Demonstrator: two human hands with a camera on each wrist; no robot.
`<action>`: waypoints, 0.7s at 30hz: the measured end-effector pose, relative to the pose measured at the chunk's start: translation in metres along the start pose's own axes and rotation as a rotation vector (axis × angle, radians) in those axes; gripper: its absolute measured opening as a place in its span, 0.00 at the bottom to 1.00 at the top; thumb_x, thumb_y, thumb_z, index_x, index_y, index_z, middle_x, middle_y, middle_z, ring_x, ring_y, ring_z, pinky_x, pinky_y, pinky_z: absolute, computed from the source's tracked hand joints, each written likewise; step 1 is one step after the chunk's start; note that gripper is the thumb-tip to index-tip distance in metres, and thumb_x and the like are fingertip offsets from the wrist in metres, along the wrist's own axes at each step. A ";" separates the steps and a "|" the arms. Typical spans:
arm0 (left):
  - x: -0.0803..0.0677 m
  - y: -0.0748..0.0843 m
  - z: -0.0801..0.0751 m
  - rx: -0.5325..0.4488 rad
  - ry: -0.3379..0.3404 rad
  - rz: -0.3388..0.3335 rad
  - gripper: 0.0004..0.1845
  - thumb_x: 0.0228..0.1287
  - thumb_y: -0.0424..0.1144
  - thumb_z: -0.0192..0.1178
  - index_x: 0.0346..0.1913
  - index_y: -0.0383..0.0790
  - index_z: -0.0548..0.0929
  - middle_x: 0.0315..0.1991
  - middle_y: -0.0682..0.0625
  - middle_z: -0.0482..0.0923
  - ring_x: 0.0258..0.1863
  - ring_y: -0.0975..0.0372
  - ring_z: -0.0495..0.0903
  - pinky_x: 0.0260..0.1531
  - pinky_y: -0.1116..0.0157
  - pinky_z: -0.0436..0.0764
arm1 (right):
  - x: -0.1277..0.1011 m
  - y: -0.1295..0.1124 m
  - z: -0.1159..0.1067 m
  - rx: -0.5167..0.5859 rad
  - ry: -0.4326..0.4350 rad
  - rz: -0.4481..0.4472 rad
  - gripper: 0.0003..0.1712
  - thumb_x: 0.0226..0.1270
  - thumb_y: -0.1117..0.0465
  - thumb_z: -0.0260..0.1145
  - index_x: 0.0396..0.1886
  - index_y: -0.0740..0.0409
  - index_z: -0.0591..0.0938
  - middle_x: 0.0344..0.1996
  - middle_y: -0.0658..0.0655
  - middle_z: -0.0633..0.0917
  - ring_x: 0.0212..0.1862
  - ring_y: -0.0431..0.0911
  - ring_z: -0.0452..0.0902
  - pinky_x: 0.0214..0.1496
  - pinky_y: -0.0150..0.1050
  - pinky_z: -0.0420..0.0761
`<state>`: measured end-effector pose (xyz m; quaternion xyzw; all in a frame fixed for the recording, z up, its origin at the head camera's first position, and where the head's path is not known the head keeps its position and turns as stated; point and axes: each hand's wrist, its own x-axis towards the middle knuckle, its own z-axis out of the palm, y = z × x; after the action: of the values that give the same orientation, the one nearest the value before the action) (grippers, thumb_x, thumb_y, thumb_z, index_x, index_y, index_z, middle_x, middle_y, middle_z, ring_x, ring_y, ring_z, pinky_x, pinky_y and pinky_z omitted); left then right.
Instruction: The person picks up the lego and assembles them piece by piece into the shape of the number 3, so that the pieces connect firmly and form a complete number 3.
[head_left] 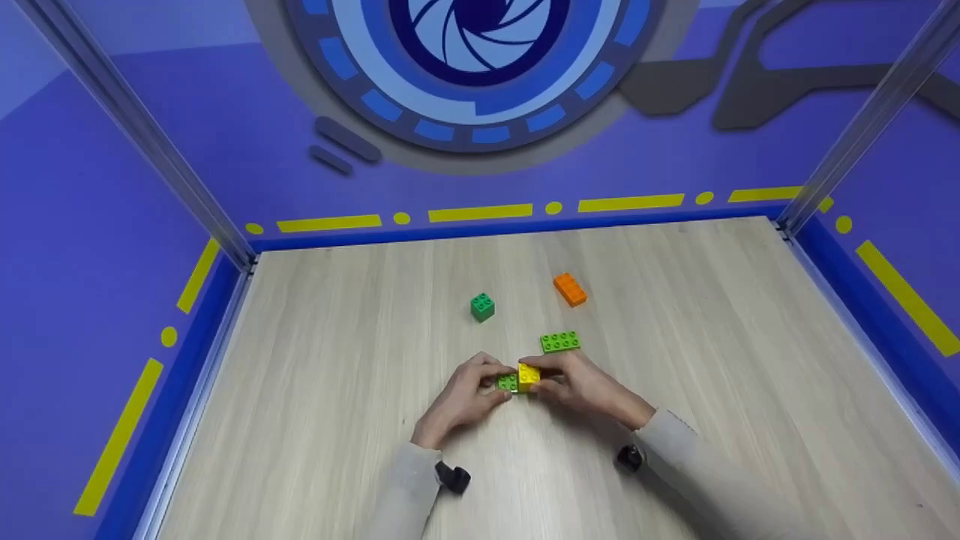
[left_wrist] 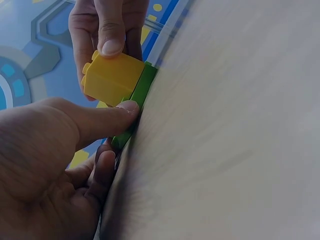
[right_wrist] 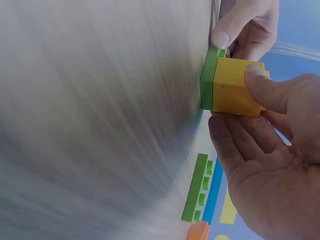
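A flat green toy brick [head_left: 508,382] lies on the table, and a taller yellow toy brick [head_left: 529,376] sits on its right end. My left hand [head_left: 470,394] pinches the green brick's left end between thumb and fingers. With thumb and fingers, my right hand [head_left: 581,381] grips the yellow brick from the right. In the right wrist view the yellow brick [right_wrist: 237,87] stands flush against the studded side of the green brick [right_wrist: 206,90]. The left wrist view shows the left thumb on the green brick [left_wrist: 145,85]; some of the left fingertips are hidden.
Just beyond the right hand lies a light green flat brick [head_left: 561,342]. Farther back are a dark green cube brick [head_left: 482,307] and an orange brick [head_left: 570,289]. Blue-purple panels [head_left: 480,187] wall the wooden table [head_left: 337,360] at the back and sides.
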<state>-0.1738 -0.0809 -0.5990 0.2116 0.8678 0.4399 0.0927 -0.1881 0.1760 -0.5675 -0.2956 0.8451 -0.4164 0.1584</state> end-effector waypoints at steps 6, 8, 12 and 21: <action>-0.001 0.001 -0.001 -0.003 -0.012 -0.015 0.19 0.73 0.38 0.69 0.65 0.45 0.87 0.52 0.53 0.78 0.46 0.63 0.75 0.49 0.68 0.75 | 0.000 0.001 0.004 0.012 0.016 -0.026 0.25 0.78 0.66 0.67 0.71 0.66 0.80 0.65 0.61 0.86 0.66 0.55 0.83 0.67 0.49 0.84; -0.001 0.000 -0.001 -0.003 -0.008 -0.024 0.19 0.72 0.38 0.70 0.64 0.45 0.88 0.51 0.54 0.78 0.46 0.63 0.74 0.49 0.68 0.75 | 0.000 0.001 0.004 0.015 0.015 -0.029 0.25 0.78 0.66 0.68 0.71 0.65 0.80 0.64 0.60 0.86 0.66 0.55 0.83 0.68 0.50 0.84; -0.001 0.000 -0.001 -0.004 -0.002 -0.030 0.20 0.71 0.38 0.71 0.64 0.45 0.88 0.51 0.53 0.79 0.45 0.63 0.75 0.49 0.68 0.75 | 0.000 0.001 0.003 0.009 0.027 -0.021 0.24 0.76 0.65 0.70 0.69 0.63 0.82 0.62 0.59 0.87 0.64 0.54 0.84 0.68 0.50 0.84; 0.002 -0.001 0.002 -0.010 -0.002 -0.058 0.20 0.69 0.38 0.73 0.63 0.47 0.88 0.51 0.55 0.79 0.46 0.63 0.74 0.48 0.68 0.74 | 0.000 0.000 -0.010 -0.001 0.075 -0.019 0.23 0.76 0.62 0.71 0.66 0.65 0.83 0.60 0.62 0.87 0.62 0.59 0.84 0.67 0.57 0.84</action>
<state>-0.1749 -0.0786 -0.6009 0.1862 0.8712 0.4413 0.1072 -0.1934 0.1819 -0.5613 -0.2880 0.8478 -0.4282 0.1227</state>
